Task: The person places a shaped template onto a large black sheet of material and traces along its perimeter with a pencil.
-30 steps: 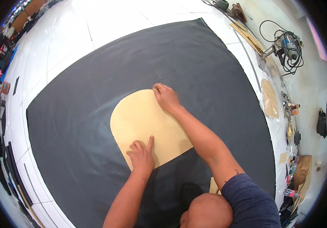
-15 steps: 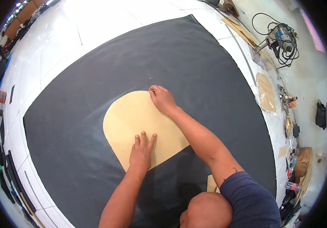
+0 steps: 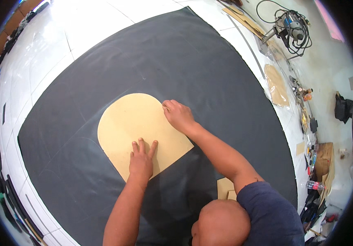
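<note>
the right hand has thumb and fingertips pinched closed on a small thin stick, too small to tell its kind, at the curved edge of the yellow card. the card lies flat, mostly left of that pinch, on the black sheet. to work this edge well, the stick's tip should probably hug the rim lightly, without pushing under it. left of the pinch and nearer the body, the left hand rests on the card, fingers spread, gripping nothing; firm, even pressure there should stop the card turning, though a palm nearer the curve might steady it better. farther off, right of the pinch and toward the body, smaller card pieces lie partly hidden by the right arm.
</note>
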Available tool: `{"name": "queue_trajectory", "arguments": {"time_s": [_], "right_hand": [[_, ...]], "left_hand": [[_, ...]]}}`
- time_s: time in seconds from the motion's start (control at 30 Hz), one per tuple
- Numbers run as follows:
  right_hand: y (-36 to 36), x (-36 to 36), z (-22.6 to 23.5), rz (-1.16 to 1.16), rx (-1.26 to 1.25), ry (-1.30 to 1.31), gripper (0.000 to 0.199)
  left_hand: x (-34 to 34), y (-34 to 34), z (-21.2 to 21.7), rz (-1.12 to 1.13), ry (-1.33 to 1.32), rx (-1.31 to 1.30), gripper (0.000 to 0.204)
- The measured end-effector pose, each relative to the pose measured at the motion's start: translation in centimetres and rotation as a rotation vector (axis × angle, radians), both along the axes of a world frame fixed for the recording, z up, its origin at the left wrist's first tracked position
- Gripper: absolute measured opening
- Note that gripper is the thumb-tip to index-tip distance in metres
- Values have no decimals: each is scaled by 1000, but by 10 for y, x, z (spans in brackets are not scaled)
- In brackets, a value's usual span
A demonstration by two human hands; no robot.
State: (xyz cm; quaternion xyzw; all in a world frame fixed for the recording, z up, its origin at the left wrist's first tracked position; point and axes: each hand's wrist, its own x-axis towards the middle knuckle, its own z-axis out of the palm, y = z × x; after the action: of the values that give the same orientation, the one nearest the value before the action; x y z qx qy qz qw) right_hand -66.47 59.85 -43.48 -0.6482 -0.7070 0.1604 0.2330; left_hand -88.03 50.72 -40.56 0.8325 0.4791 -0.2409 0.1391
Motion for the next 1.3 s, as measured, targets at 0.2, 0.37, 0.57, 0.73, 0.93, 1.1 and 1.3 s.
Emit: {"name": "queue_trajectory", "arguments": {"time_s": [0.2,0.37,0.57,0.73,0.93,1.1,1.3], "right_hand": [[-33,13,-1,45,18,-36,16],[-57,22,4,52,-35,-29,17],[-85,35,4,45,-49,-1,12],[-97,40,15,19,-34,98,12],[-98,44,18,-110,-87,339,18],[-100,48,4,-124,-97,408,18],[-100,50,1,-86,-62,334,16]], "left_hand": [[2,1,-1,-3,11,-27,94],[-1,-2,-5,4,-3,-8,93],[9,-2,10,31,34,-35,89],[8,-13,-4,-165,96,246,74],[25,-20,-19,-50,7,136,72],[27,-18,-19,-130,37,91,89],[54,-12,26,61,-16,-102,98]]}}
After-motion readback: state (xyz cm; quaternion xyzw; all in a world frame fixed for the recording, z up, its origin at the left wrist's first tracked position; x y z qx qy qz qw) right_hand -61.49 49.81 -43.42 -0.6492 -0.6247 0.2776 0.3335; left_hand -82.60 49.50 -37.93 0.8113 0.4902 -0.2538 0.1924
